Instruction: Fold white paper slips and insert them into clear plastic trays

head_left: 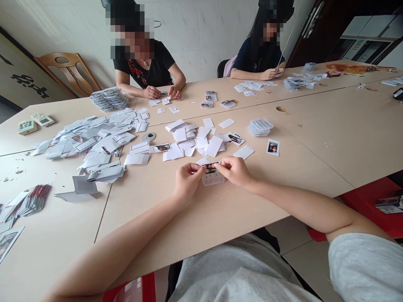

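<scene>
Near the table's front edge, my left hand (pixel 188 180) and my right hand (pixel 236 171) pinch the two sides of a dark printed card (pixel 211 168). Beneath the card is a small clear plastic case (pixel 213 179) with round compartments, its lower part showing between my hands. Whether the card is inside the case or on top of it, I cannot tell. Just beyond my hands spreads a loose pile of white cards (pixel 189 136). A stack of clear cases (pixel 260 126) stands behind to the right, and a single printed card (pixel 272 147) lies nearer.
A large heap of white cards (pixel 85 134) covers the left side, with a tape roll (pixel 148 137) beside it. Two people sit across the table (pixel 315 142), handling cards. Bundled packets (pixel 36 199) lie at the far left, and a red stool (pixel 371 201) stands at right.
</scene>
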The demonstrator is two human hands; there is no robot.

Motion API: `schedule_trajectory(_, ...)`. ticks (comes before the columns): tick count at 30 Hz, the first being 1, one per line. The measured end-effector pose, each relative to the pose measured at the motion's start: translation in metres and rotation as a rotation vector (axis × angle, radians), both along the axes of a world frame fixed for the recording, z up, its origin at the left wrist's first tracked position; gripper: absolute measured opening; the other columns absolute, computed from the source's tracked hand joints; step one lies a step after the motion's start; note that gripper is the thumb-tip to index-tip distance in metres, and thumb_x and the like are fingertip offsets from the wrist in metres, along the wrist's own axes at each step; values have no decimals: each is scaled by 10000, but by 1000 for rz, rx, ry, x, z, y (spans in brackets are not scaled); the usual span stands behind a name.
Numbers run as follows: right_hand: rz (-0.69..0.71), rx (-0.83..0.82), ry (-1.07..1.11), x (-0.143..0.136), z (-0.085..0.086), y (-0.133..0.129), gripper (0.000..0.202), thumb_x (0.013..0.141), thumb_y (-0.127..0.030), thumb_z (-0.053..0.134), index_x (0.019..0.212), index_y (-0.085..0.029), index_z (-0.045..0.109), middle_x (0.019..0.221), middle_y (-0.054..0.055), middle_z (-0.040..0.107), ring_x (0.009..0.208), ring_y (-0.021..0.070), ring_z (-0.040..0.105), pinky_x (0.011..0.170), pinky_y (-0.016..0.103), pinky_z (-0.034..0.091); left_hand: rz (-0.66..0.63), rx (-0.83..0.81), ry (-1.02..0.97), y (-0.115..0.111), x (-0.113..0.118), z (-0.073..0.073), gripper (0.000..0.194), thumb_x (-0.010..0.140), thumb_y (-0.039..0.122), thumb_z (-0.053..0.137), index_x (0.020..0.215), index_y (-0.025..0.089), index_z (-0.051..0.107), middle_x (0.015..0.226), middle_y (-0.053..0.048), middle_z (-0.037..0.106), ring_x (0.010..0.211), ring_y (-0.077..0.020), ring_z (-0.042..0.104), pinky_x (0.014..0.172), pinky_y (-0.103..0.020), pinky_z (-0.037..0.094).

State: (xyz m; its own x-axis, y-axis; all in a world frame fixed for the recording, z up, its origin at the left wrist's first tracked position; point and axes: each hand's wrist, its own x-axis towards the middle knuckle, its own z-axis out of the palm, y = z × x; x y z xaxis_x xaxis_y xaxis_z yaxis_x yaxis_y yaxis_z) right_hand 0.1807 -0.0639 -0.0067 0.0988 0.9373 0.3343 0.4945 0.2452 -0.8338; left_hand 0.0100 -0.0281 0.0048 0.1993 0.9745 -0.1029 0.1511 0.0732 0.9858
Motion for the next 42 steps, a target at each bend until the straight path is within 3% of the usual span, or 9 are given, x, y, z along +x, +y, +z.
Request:
schedule_trajectory(11,-13,28,6,-2,-1,0,454,773,-353,567,471,-195,266,477,-34,364,489,92,355,491,245,287,-20,-26,-26,-1,-1,0,293,651,374,712,698,144,538,612,3,546,533,-90,488,471,-201,332)
schedule_trajectory(19,86,-19,216,2,3,-2,476,796,-392,575,449,-195,314,479,-19,452,503,105,443,532,254,374,-115,-21,-390,8,-4,1,400,612,249,771,795,188,420,771,37,555,721,-96,553,689,-248,442)
schedule_trajectory(24,130,53,242,0,5,-5,472,807,-341,577,446,-197,309,500,-17,453,511,106,451,546,262,387,-206,-8,-338,7,-5,2,334,669,242,737,901,181,505,833,18,564,789,-97,545,718,-229,432)
schedule_trajectory(30,235,77,222,-6,8,-10,477,797,-299,590,455,-194,275,541,-15,466,483,91,434,494,253,359,-271,-71,-176,-2,-5,6,293,716,392,691,769,140,550,749,-28,610,684,-135,564,604,-247,419)
schedule_trajectory(37,225,39,305,0,11,-10,456,810,-312,588,446,-193,339,515,-16,467,507,106,458,526,262,385,-394,-184,-369,5,-8,7,305,811,402,587,865,109,653,859,-87,661,832,-176,587,754,-281,444)
schedule_trajectory(42,182,51,308,4,9,-7,458,814,-370,585,451,-192,369,526,-11,489,533,113,469,559,270,397,-410,-83,-243,9,-9,5,415,832,469,527,1039,126,637,957,-96,659,909,-208,583,808,-317,453)
